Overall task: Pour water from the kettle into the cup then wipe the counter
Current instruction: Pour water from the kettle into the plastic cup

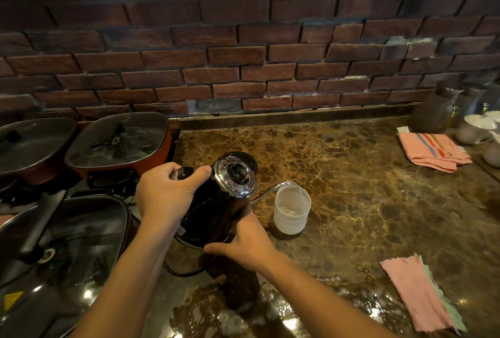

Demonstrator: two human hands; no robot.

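A black gooseneck kettle (pixel 216 210) with a chrome lid is tilted to the right above the brown marble counter (pixel 365 189). My left hand (pixel 165 191) grips its handle. My right hand (pixel 243 243) presses against the kettle's lower body. The thin spout tip hangs over the rim of a translucent white cup (pixel 291 209), which stands upright on the counter just right of the kettle and holds a little water. The kettle's round black base (pixel 247 160) sits behind it. A pink cloth (pixel 418 294) lies flat near the front right.
Three lidded electric pans (pixel 119 140) crowd the left side. A folded pink striped towel (pixel 433 152) lies at the back right, next to jars and white dishes (pixel 481 121). A black cord (pixel 181 271) loops under the kettle. A brick wall backs the counter.
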